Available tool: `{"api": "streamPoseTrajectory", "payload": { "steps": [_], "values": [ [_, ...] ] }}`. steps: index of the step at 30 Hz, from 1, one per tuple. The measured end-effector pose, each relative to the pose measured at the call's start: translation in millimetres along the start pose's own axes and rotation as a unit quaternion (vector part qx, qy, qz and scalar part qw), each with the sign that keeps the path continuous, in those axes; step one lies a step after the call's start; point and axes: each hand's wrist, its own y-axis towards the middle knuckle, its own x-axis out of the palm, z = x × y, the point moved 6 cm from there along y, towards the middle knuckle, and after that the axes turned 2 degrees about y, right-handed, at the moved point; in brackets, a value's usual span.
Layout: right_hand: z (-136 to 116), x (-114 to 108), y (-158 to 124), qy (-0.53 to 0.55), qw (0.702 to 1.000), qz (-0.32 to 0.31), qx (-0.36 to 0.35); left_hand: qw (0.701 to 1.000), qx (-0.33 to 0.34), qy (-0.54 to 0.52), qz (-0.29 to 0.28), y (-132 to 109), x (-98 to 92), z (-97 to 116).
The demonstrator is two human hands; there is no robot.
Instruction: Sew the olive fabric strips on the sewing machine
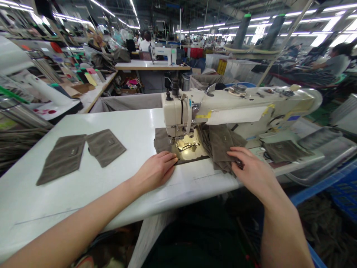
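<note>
A cream sewing machine (237, 108) stands on the white table (117, 123). Under its presser foot (186, 145) lies a grey-brown fabric piece (162, 140). My left hand (157, 169) rests flat on that piece's near edge, fingers stretched out together. My right hand (247, 165) lies on a stack of grey-brown fabric pieces (221, 145) to the right of the needle, its fingers curled over the stack's near corner as if pinching it.
Two finished grey-brown pieces (79, 152) lie side by side on the table's left. Another piece (284, 150) lies on the machine's right, beside a metal tray (326, 149). A blue crate (340, 182) stands lower right. Other workers and machines fill the background.
</note>
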Motion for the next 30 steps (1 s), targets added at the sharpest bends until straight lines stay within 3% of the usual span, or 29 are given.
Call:
{"api": "streamPoseTrajectory", "payload": {
  "steps": [5,8,12,19,26,30],
  "values": [
    [-1.5,-6.1,0.5,0.004,0.999,0.053,-0.008,1.0,-0.008,0.003,0.002,5.2,0.8,-8.4],
    [-5.0,-17.5,-0.2,0.015,0.992,0.124,-0.02,1.0,-0.012,0.0,0.004,9.0,0.8,-13.8],
    [-12.5,-37.7,-2.7,0.028,0.97,0.238,-0.046,1.0,-0.015,0.003,0.006,13.4,1.6,-21.5],
    [-21.1,-62.0,-10.8,-0.011,0.934,0.356,-0.02,1.0,-0.022,0.02,-0.001,19.9,4.4,-34.1],
    [-24.1,-69.8,-16.9,-0.015,0.927,0.376,-0.01,0.999,-0.035,0.017,-0.013,24.4,6.4,-42.6],
    [-16.8,-66.2,-19.2,0.031,0.946,0.321,0.006,0.999,-0.038,0.012,-0.007,24.9,7.2,-43.9]
  ]
}}
